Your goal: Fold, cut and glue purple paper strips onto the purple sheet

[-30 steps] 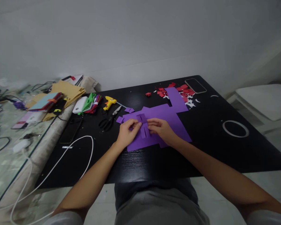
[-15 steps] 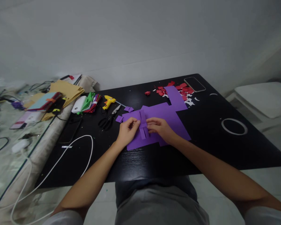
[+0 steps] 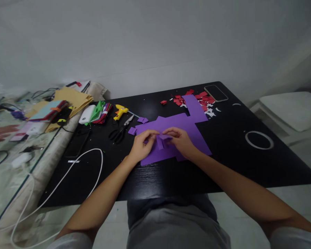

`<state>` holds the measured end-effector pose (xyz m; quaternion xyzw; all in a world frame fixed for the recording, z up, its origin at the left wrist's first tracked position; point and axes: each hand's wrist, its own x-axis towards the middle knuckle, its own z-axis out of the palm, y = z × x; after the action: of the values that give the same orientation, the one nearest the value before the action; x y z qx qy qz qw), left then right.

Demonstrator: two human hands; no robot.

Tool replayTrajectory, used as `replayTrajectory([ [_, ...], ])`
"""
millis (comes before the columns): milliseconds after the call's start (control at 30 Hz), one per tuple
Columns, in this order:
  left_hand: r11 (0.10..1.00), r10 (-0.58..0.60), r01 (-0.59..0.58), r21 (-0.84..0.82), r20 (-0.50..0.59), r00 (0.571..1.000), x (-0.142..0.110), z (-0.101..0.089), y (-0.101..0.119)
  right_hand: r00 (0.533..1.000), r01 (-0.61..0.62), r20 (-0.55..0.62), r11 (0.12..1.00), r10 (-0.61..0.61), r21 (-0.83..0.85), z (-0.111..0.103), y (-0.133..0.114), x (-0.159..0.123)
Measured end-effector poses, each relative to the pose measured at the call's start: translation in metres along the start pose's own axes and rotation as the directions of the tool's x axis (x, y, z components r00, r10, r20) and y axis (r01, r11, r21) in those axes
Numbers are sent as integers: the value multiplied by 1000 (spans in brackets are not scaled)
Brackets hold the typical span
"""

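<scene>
Between my two hands is a small folded purple paper strip (image 3: 160,142), held above larger purple sheets. My left hand (image 3: 144,143) pinches its left side with thumb and fingers. From the right, my right hand (image 3: 180,141) has its fingers closed on the other side, where a flap stands out. Under both hands lie the purple paper sheets (image 3: 194,136), overlapping on the black table. Small folded purple pieces (image 3: 132,131) rest by the sheets' upper left corner. Part of the strip is hidden behind my fingers.
Scissors (image 3: 121,130) and a yellow glue gun (image 3: 121,112) lie left of the sheets. Red paper scraps (image 3: 203,98) and a phone (image 3: 216,93) are at the back right. A white tape ring (image 3: 259,140) lies right; a white cable (image 3: 102,162) crosses the left. Another person's hand (image 3: 1,135) shows far left.
The purple strip has been turned and folded between my fingers, and its long upright shape is now mostly covered. My hands have drawn closer together. Another person's hand has appeared at far left.
</scene>
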<state>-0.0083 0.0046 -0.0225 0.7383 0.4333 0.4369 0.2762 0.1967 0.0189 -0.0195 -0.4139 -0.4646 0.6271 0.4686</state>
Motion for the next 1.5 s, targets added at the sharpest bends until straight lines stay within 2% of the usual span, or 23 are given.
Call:
replayTrajectory([
  [100,999,12,-12,-39,8,1000,1,-1,1,1000,22,14,1000,-22,1,0,-1,0],
  [267,985,-47,51,-166,32,998,2,-3,5,999,-39,30,996,37,74,1,-4,-1],
  [467,976,-131,122,-182,-42,990,2,-2,8,998,16,58,1000,-15,-26,-1,-4,-2],
  [667,944,-186,164,-288,-52,981,5,-2,7,996,-8,91,1000,8,7,0,-4,-2],
  [800,937,-198,177,-301,-40,979,4,1,1,999,-33,44,997,30,69,2,-1,-1],
  [1000,935,-214,199,-293,-17,977,2,7,-7,1000,4,-13,999,-4,-37,2,5,2],
  [1133,901,-230,219,-376,15,973,3,5,-4,1000,23,-11,997,-23,-80,3,6,2],
  [1333,896,-221,205,-394,4,975,5,5,2,1000,18,-1,998,-18,-60,3,4,1],
  [1500,907,-181,165,-388,-3,984,8,0,7,995,44,86,998,-40,-46,0,-3,-3],
])
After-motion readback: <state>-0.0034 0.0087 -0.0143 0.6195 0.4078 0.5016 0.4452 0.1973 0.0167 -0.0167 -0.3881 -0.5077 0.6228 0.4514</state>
